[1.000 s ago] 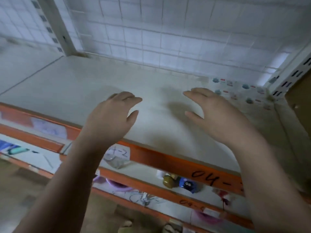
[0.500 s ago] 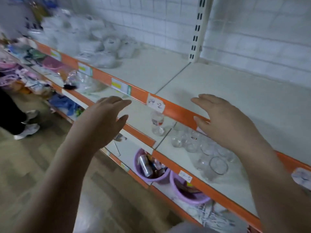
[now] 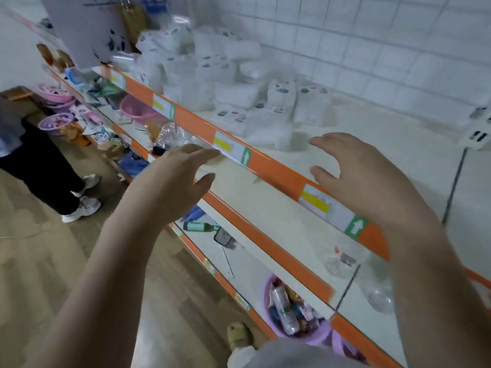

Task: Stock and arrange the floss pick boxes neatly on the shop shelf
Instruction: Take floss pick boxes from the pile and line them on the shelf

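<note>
Both hands are raised in front of a white shop shelf [image 3: 385,144] with an orange front rail [image 3: 276,168]. My left hand [image 3: 172,181] hovers before the rail with fingers apart and holds nothing. My right hand [image 3: 364,176] is over the rail and the bare part of the shelf, fingers spread, also holding nothing. A pile of white plastic-wrapped packs [image 3: 225,83] lies on the shelf further left. I cannot tell whether these are floss pick boxes; the view is blurred.
Lower shelves hold clear glassware [image 3: 342,261], a purple basin of small bottles [image 3: 289,312] and pink basins [image 3: 135,108]. Another person's legs and white shoes [image 3: 82,205] stand on the wooden floor at left. A slotted shelf upright [image 3: 478,128] is at right.
The view has swung left along the aisle, from the bare shelf with patterned boxes at its far right to the section with white packs. Both hands stayed raised with nothing in them.
</note>
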`<state>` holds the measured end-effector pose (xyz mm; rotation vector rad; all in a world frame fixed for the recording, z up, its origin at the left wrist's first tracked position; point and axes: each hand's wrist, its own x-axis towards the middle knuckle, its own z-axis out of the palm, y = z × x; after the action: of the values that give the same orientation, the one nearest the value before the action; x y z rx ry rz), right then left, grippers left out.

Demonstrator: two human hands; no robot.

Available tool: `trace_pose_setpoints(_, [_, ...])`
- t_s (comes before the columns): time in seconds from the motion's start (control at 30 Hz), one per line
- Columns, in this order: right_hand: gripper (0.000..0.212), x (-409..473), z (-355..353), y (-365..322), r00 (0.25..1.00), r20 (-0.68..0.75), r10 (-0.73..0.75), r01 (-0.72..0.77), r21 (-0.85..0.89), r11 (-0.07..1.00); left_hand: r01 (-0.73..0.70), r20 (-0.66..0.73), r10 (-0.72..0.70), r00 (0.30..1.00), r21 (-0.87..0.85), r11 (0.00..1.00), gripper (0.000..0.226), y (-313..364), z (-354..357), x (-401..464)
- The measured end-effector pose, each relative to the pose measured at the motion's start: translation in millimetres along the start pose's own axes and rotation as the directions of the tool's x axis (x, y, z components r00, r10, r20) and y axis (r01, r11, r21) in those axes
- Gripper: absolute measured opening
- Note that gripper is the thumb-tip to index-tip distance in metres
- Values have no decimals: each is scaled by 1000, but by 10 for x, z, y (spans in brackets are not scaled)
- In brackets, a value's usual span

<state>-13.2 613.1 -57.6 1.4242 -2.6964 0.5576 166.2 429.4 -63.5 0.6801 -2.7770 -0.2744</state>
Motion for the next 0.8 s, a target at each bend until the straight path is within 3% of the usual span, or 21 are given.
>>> trace_pose_setpoints(0.27, [48, 1184, 164, -479, 998, 24, 64, -64, -11, 998, -110, 24, 110, 994, -17, 994, 45, -897, -238, 1103])
trace_pose_setpoints(0.43, [48, 1564, 309, -594, 977, -44, 210, -213, -59, 975, -257, 44, 260, 965, -66, 964, 42, -1263, -218, 1765])
trace_pose_setpoints(0.63, [47, 1932, 498, -755, 883, -201, 425, -443, -56, 895, -480, 23, 487, 873, -132, 867, 41, -1657, -262, 2469])
trace_pose_setpoints(0.8, [48, 2183, 477, -829, 782, -245, 573, -598, -35, 801, -519, 10, 528, 849, -172, 838, 40, -1688, -211, 2891])
